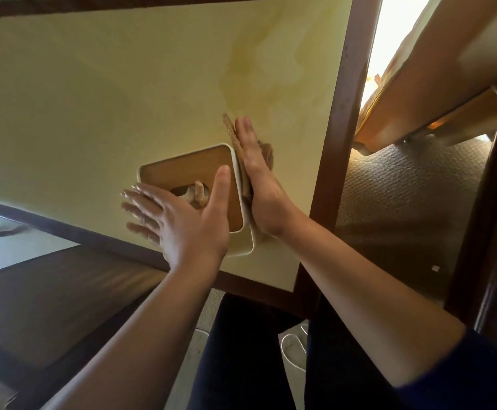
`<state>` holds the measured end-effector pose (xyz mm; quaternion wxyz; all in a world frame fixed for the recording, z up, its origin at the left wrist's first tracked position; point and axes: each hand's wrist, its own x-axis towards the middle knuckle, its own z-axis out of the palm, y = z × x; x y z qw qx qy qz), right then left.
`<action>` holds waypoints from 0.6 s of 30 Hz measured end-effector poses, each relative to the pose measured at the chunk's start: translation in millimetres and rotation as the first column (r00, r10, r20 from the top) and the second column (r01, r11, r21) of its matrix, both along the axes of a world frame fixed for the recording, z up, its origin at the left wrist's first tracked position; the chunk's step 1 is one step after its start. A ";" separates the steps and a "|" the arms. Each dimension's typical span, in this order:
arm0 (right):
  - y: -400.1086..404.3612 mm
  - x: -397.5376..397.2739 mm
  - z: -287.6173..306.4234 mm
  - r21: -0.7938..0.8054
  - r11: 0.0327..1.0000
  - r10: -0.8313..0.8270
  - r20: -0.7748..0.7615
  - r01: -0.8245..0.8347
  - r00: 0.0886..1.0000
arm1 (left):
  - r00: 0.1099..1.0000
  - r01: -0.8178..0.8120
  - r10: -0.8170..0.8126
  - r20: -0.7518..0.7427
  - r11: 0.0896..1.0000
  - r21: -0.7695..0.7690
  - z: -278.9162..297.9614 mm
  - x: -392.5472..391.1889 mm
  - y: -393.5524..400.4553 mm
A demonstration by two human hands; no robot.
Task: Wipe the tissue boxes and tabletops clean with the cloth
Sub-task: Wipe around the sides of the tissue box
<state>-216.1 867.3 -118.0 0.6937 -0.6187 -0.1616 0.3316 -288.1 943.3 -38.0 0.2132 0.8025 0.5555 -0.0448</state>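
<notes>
Right, both of my hands are on the tissue box (200, 173) now, one on each side. It sits on the pale yellow tabletop (93, 99), close to the near edge and not far from the dark wooden frame (342, 113) that runs along the right side. The box is white with a wooden top panel, and a bit of tissue (197, 194) pokes out of the slot in that panel.

My right hand (259, 184) is flat, fingers straight and together, pressing the brown cloth (232, 137) against the right wall of the box. The cloth sticks up past my fingertips and bunches out behind my palm. My left hand (179, 220) is spread wide, fingers fanned over the near left corner of the box, thumb stretched up across the wooden top; the fingers are blurred, so I cannot tell how firmly they touch.

Faint yellowish smears show on the tabletop beyond the box. Down below the table edge I can see my dark trousers (241, 350) and a white shoe (294, 347) on the carpet (404, 202).
</notes>
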 end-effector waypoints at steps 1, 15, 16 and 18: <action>-0.4 -0.2 -0.4 0.003 1.000 0.001 0.004 -0.001 1.000 | 1.000 -0.029 0.029 0.011 1.000 -0.001 -2.0 3.6 1.2; -53.6 -71.4 23.3 0.110 0.979 0.198 -0.328 -0.171 0.924 | 0.601 0.798 -0.790 -0.120 0.584 0.150 2.0 -19.7 81.4; -54.6 -79.8 23.9 0.090 0.980 0.196 -0.291 -0.177 0.936 | 0.538 0.842 -0.833 -0.131 0.522 0.139 2.9 -18.4 88.4; -50.9 -87.7 23.1 0.086 0.980 0.198 -0.267 -0.182 0.943 | 0.461 0.886 -0.877 -0.138 0.445 0.130 3.5 -15.8 97.9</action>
